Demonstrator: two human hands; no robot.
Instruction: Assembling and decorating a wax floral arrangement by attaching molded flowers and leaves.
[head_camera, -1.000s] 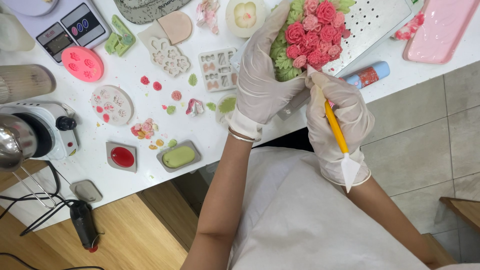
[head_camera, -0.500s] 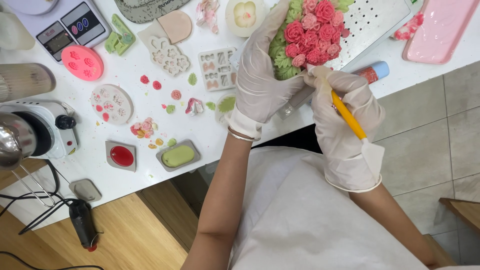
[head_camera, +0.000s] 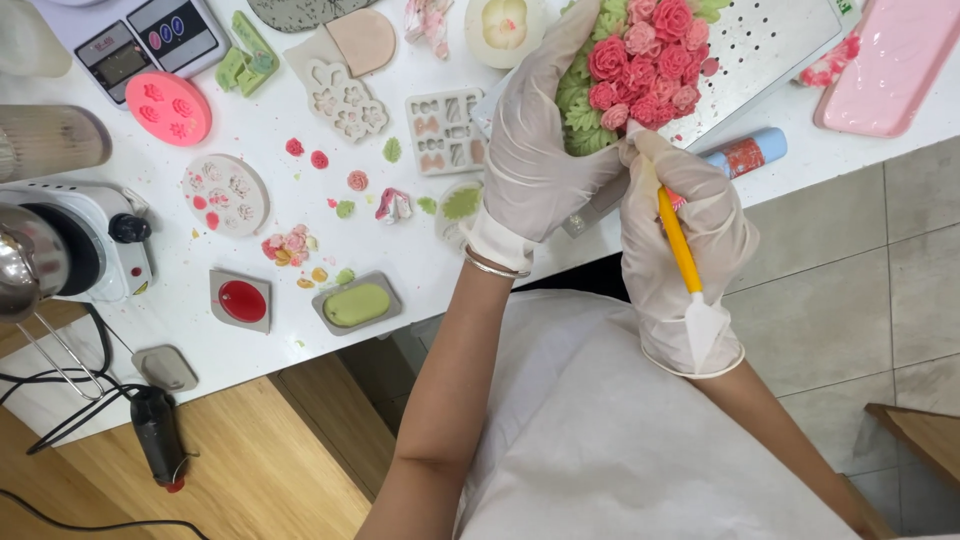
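Note:
My left hand, in a thin white glove, cups a green leafy piece covered with pink and red clay roses, held above the white table's front edge. My right hand, also gloved, grips a yellow-handled sculpting tool with a white spade-shaped end pointing back at me. Its working tip presses against the lower edge of the rose cluster, hidden by my fingers.
The white table carries silicone flower moulds, small clay roses and leaves, a green pad in a tray, a red pad, a digital scale, a perforated metal sheet, a pink tray, a glue stick and a small hotplate.
My right hand has shifted slightly, tilting the yellow tool more upright against the roses. The left hand keeps holding the rose piece in place.

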